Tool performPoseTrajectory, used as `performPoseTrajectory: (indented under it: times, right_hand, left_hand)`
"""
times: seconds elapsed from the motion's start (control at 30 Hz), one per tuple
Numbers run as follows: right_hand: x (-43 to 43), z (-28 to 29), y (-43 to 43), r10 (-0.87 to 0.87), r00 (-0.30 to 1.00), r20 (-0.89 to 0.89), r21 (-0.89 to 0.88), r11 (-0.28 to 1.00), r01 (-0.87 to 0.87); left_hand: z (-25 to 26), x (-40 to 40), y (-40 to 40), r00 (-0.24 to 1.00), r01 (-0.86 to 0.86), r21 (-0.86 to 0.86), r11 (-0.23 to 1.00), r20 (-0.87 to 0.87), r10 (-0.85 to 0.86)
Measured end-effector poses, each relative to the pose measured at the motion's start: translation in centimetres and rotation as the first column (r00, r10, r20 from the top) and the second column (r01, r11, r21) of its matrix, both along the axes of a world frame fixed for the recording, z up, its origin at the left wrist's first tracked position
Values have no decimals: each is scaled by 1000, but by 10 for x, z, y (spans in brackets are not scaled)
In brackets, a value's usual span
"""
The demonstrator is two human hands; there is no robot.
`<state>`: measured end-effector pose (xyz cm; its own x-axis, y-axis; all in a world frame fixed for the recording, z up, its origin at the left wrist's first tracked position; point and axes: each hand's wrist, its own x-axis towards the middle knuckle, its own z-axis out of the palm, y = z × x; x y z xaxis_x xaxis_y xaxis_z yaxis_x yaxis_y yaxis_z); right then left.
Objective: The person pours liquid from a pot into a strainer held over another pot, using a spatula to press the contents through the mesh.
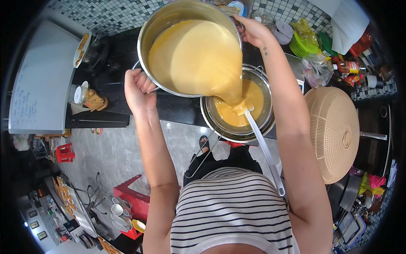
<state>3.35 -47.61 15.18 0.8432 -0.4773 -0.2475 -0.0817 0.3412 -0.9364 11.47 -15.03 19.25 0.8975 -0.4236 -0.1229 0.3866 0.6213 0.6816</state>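
Note:
A large stainless steel pot (143, 60) hangs tilted in the air, its rim lowered toward a strainer. My left hand (139, 87) grips one side handle, and my right hand (252, 30) grips the opposite side, its handle mostly hidden. Thick yellow liquid (203, 60) runs over the rim in a wide stream. It falls into a metal strainer (211, 111) set over a steel bowl (206, 125) at the counter's front edge. Within the strainer rests the coated head of a spatula (261, 139), whose pale handle extends toward my body. The strainer's wire handle (203, 155) juts out over the floor.
A black counter (117, 63) runs ahead of me. On its left are a plate (83, 49) with food and a small jar (79, 95). To the right stand a kitchen scale (295, 68), a green basket (301, 44), a sauce bottle (349, 67) and a beige woven-look cover (333, 133).

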Motion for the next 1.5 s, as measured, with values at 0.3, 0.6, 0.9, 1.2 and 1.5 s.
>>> performPoseTrajectory:
  times: [0.3, 0.6, 0.9, 1.2, 1.5]
  right_hand:
    - [3, 1, -7, 45, 999, 11, 54, 998, -45]
    - [7, 5, -9, 20, 1000, -17, 47, 999, -19]
    - [8, 12, -17, 149, 987, 62, 265, 951, -160]
    - [11, 14, -9, 62, 997, 42, 163, 984, -68]
    - [12, 0, -11, -41, 999, -11, 83, 996, 42]
  left_hand:
    - [-1, -2, -1, 998, -14, 37, 999, 61, 12]
    - [-1, -2, -1, 998, 7, 34, 999, 55, -9]
    - [-2, -4, 0, 996, 13, 27, 1000, 92, -16]
    - [-2, -9, 3, 994, 3, 57, 998, 107, -9]
    - [-8, -9, 6, 985, 68, 138, 988, 147, -88]
